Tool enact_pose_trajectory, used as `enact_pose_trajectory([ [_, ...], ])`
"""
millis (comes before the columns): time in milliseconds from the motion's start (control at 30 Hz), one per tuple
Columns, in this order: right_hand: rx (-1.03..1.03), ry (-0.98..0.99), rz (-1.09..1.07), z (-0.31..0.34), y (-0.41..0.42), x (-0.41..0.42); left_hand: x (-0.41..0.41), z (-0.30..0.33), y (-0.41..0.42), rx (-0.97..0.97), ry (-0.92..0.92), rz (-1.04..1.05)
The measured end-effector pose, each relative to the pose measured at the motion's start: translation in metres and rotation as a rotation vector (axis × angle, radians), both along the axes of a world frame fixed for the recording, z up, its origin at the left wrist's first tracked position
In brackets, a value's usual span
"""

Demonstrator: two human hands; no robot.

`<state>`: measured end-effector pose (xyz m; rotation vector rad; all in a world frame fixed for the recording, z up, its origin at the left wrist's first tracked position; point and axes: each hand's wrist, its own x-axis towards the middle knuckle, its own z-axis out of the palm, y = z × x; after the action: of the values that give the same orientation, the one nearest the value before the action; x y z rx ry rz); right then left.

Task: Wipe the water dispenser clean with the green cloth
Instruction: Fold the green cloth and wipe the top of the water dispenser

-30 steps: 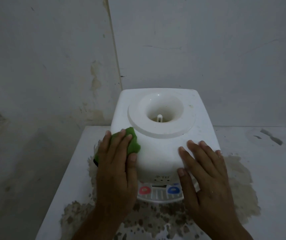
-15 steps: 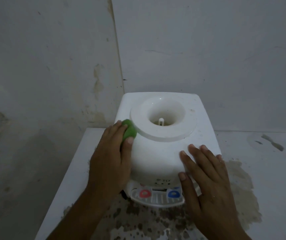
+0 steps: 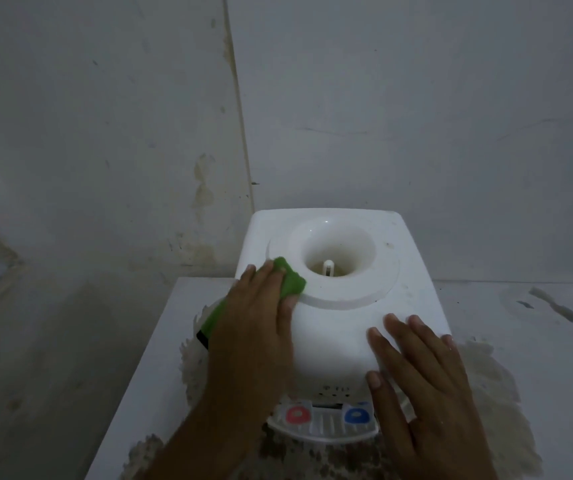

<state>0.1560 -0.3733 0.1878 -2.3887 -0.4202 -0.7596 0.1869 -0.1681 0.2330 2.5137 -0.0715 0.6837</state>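
A white tabletop water dispenser (image 3: pixel 333 334) stands on a white table, with a round bottle well on top and a red tap (image 3: pixel 297 415) and blue tap (image 3: pixel 356 415) at the front. My left hand (image 3: pixel 253 327) presses the green cloth (image 3: pixel 292 282) against the dispenser's upper left side, at the rim of the raised ring. The cloth shows past my fingertips and below my palm's left edge. My right hand (image 3: pixel 423 379) lies flat on the dispenser's front right shoulder, fingers spread, holding nothing.
The white table (image 3: pixel 146 358) has a large stained, peeling patch around the dispenser base. Its left edge drops to the floor. A wall corner stands close behind the dispenser. A grey mark (image 3: pixel 551 304) lies at the table's far right.
My left hand has slid the cloth up and rightward along the dispenser's left side, now onto the ring's rim. My right hand has stayed in place.
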Motion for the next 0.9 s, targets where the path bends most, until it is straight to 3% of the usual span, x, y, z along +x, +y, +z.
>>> enact_pose_trajectory([
  [100,0.002,0.000,-0.007,0.000,0.000,0.001,0.031,0.023,0.004,-0.074,0.147,-0.007],
  [267,0.007,-0.021,-0.025,0.000,0.002,-0.001,0.047,0.036,0.020,0.025,0.265,-0.178],
  [400,-0.003,-0.037,-0.011,0.000,0.000,-0.001,0.003,0.014,0.022,0.247,0.152,-0.394],
  [467,-0.011,-0.042,-0.012,0.000,0.000,0.000,-0.004,0.007,0.023,0.311,0.111,-0.386],
  [567,-0.027,-0.041,-0.016,0.000,0.000,0.003,0.012,0.015,0.021,0.182,0.147,-0.304],
  [667,-0.024,-0.043,-0.015,0.000,0.001,0.005,0.043,0.031,0.022,-0.014,0.301,-0.248],
  [900,-0.013,-0.043,-0.030,-0.001,0.002,0.004,0.113,0.050,0.034,-0.129,0.486,-0.169],
])
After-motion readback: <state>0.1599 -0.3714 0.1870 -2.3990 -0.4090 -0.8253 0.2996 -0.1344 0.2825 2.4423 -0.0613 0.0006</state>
